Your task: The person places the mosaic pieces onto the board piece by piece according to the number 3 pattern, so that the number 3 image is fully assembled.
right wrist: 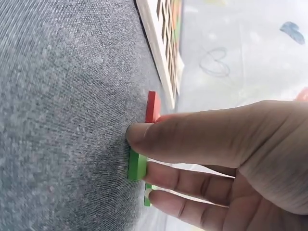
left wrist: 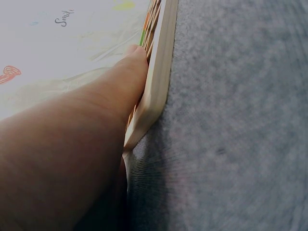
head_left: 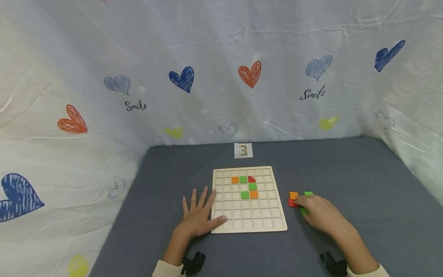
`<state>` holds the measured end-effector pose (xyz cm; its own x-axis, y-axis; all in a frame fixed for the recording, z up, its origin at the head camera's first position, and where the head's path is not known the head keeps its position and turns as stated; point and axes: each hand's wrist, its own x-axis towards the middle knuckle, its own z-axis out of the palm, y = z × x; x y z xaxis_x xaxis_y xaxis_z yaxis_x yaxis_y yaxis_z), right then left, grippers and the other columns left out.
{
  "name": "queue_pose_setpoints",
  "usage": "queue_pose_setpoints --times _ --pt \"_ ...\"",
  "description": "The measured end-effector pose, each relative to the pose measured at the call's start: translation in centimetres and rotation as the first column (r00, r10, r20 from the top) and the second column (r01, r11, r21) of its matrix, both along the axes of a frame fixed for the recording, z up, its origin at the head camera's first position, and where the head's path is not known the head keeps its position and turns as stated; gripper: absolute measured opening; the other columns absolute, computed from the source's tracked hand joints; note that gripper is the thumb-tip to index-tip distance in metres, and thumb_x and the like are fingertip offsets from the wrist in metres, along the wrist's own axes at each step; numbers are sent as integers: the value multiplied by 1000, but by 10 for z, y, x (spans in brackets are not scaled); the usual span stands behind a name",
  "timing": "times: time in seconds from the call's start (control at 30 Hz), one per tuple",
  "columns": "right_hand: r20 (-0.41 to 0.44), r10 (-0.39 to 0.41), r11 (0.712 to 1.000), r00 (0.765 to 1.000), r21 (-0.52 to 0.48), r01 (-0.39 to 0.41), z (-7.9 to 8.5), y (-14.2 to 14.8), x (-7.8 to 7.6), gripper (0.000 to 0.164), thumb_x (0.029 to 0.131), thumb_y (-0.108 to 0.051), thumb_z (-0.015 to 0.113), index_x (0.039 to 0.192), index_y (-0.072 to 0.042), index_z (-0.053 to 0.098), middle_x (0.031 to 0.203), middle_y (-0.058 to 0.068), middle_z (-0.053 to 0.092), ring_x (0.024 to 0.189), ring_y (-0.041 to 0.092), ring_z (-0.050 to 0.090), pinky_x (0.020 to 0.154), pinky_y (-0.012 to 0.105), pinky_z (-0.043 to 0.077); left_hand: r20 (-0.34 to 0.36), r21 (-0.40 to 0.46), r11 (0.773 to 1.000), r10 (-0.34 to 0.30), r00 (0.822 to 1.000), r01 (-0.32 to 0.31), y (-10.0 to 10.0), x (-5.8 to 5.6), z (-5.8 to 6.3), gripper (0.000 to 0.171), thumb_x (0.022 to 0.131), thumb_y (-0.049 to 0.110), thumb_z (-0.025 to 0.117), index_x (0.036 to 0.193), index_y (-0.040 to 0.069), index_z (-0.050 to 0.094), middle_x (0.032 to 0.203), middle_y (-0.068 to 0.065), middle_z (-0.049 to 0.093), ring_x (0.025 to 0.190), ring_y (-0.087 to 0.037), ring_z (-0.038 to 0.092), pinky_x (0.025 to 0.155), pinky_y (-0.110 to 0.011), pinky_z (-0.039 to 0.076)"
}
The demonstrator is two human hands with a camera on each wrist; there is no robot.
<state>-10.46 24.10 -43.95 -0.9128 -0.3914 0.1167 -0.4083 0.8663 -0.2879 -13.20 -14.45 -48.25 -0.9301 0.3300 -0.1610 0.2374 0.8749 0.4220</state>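
A light wooden grid board (head_left: 232, 226) lies on the grey tabletop, with orange, green and red pieces in some of its upper squares. My left hand (head_left: 198, 220) rests spread at the board's left edge, its thumb (left wrist: 134, 72) over the lower left border. To the right of the board, my right hand (head_left: 320, 213) reaches down to a small cluster of tiles. Its index fingertip is at a red tile (head_left: 292, 203), and the thumb (right wrist: 168, 137) overlaps a green tile (right wrist: 137, 167). An orange tile (head_left: 293, 195) and another green tile (head_left: 308, 193) lie beside them.
Behind the board lies a small card (head_left: 243, 150) printed with a coloured grid pattern. A pale curtain (head_left: 214, 46) with hearts and "Smile" lettering hangs along the back and sides of the grey table (head_left: 183, 165).
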Motion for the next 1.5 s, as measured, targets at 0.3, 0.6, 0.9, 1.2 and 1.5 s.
queue_pose_setpoints --times 0.3,0.6,0.9,1.2,1.5 --pt "-25 108 993 994 -53 -110 -2 -13 -2 35 75 13 75 107 -2 75 110 12 70 102 31 67 80 44 56 -23 28 1000 10 1000 -9 -2 1 -4 100 86 78 51 163 25 17 168 -10 6 149 -41 -15 107 -68 -20" --pt "-59 118 986 991 -112 -124 -4 -11 0 35 75 10 77 105 -7 73 98 0 64 84 13 59 68 32 52 -5 19 1000 -4 1000 4 0 1 -1 97 88 74 54 163 23 19 167 -10 6 149 -43 -13 107 -70 -16" --pt "-71 186 974 980 -120 -194 1 -34 -12 26 80 5 76 103 -7 71 98 1 67 91 22 62 78 41 53 -20 -16 1000 -2 1000 2 -3 -3 -8 100 86 82 47 163 29 13 168 -6 2 149 -39 -16 108 -67 -20" --pt "-76 236 964 969 -107 -243 2 -61 -23 22 79 7 71 97 -6 74 97 0 68 93 22 62 79 40 53 -17 3 1000 -15 1000 15 -1 0 3 95 90 74 52 163 23 19 167 -11 7 149 -44 -12 108 -70 -15" --pt "-114 321 935 940 -116 -334 0 -82 -34 20 75 11 72 85 -6 75 87 0 63 81 17 60 70 34 52 -18 -11 1000 1 1000 -1 0 0 0 97 88 76 52 163 25 18 168 -8 6 149 -41 -13 108 -69 -17"
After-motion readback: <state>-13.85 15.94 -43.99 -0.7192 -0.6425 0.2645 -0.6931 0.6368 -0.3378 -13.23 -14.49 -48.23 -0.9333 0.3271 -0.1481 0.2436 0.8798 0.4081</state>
